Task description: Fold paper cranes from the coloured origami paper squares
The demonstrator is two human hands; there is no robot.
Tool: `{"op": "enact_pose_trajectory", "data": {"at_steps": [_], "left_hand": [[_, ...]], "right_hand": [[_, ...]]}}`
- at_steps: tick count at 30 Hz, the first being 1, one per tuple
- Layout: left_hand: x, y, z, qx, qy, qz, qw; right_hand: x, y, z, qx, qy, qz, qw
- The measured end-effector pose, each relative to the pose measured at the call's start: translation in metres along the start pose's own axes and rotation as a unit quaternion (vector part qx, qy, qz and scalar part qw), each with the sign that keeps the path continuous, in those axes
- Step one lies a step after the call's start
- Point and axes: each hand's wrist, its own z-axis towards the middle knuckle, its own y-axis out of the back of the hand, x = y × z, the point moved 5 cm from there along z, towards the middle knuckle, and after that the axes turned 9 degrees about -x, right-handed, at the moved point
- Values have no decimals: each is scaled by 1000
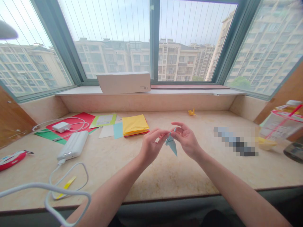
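Note:
Between my two hands, above the stone-topped ledge, is a small light-blue origami crane, partly folded paper with one long point hanging downward. My left hand pinches its upper left side with thumb and fingers. From the right, my right hand grips the top of the paper between thumb and forefinger, its other fingers curled or raised. Fingertips cover the upper part of the paper. Farther back, a finished yellow paper crane sits on the ledge.
A stack of yellow paper lies left of my hands, beside coloured sheets. Nearer left are a white power bank, a charger and looping white cable. A plastic cup stands right; a white box rests on the sill.

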Motion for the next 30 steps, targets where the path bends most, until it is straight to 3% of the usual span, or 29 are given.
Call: {"op": "enact_pose_trajectory", "data": {"at_steps": [6, 14, 23, 30], "left_hand": [[-2, 2, 0, -21, -6, 31, 999], [7, -4, -3, 2, 42, 36, 998], [16, 0, -2, -28, 88, 61, 994], [17, -4, 0, -1, 116, 23, 993]], "right_hand": [[1, 0, -2, -13, 24, -17, 999], [3, 3, -3, -42, 78, -87, 992], [-8, 5, -2, -21, -5, -143, 990], [-7, 7, -1, -38, 10, -158, 987]]}}
